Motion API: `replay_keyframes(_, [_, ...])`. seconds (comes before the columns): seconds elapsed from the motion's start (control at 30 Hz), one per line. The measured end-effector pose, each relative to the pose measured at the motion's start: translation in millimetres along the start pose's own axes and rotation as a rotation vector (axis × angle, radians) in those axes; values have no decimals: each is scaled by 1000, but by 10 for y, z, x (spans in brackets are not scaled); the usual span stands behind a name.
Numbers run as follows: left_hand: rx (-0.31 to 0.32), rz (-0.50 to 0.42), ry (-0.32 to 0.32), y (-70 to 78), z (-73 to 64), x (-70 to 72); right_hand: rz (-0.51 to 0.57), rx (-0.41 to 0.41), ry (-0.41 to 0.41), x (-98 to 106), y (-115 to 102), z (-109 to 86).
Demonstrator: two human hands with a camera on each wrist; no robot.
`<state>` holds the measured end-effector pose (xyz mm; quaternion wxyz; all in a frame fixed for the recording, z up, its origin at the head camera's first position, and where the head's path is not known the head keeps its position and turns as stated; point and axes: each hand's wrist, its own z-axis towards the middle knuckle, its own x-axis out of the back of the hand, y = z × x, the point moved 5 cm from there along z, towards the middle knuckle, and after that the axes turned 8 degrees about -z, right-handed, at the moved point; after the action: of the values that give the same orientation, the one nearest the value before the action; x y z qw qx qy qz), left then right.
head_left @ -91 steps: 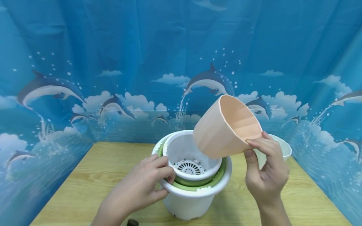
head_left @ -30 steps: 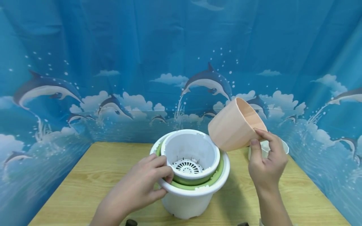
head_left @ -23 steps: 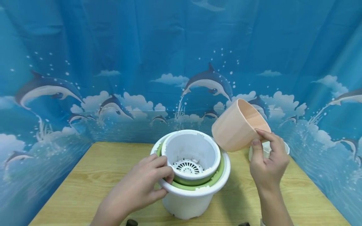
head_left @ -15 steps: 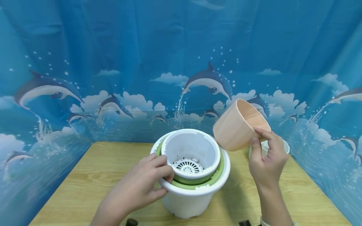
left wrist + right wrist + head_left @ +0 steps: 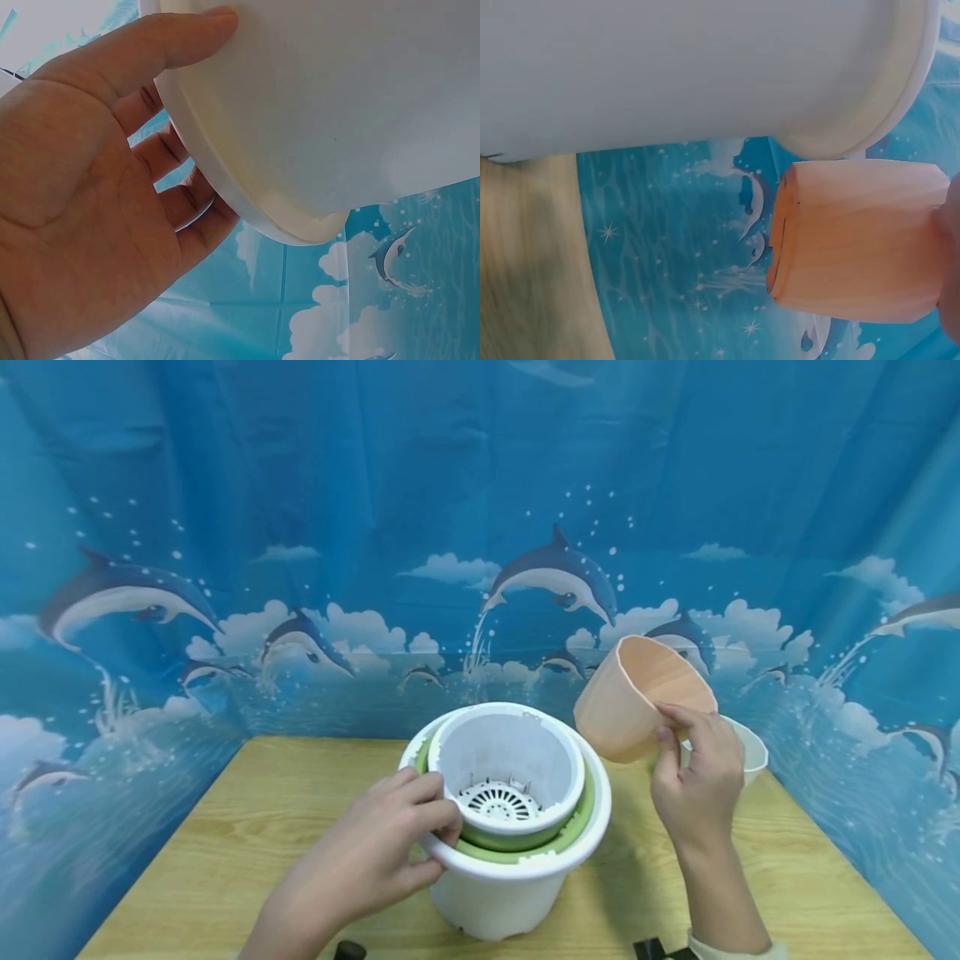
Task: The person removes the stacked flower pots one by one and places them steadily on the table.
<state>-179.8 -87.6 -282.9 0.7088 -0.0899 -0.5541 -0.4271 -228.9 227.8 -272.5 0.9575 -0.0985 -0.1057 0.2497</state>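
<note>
My left hand [image 5: 382,839] grips the rim of a large white flowerpot [image 5: 498,902]; in the left wrist view the thumb lies on the pot's outer wall and the fingers curl over the rim. Nested inside it are a green pot [image 5: 577,827] and a smaller white pot [image 5: 510,739] with a slotted bottom. My right hand [image 5: 701,777] pinches the rim of a peach flowerpot [image 5: 611,710] between thumb and fingers. That pot hangs tilted in the air, right of the nested stack, its mouth facing up and right. The right wrist view shows the peach pot's side [image 5: 862,240] and base.
Behind my right hand stands a pale, whitish pot [image 5: 750,752], partly hidden by it. All of this is on a wood-grain table [image 5: 300,793]. A blue curtain [image 5: 420,527] printed with dolphins closes off the back and sides. Small dark objects [image 5: 349,950] show at the front edge.
The peach pot has moved right, away from above the nested pots, and lately dipped slightly as my right hand turned. My left hand stays on the white pot's rim.
</note>
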Motion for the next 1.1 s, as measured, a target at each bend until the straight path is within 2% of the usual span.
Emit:
replay_keyframes(0.2, [-20,7,14,6,-1,3,-51,28,-45,-71,68,-55])
replay_keyframes(0.5, [-17,7,11,9,-14,10,-121,16,-157,-203,199,-151])
replay_keyframes(0.77, [-16,9,6,9,-15,13,-163,47,-195,-297,283,-252])
replay_keyframes(1.1, [-23,13,14,5,-5,8,-214,33,-289,-405,409,-349])
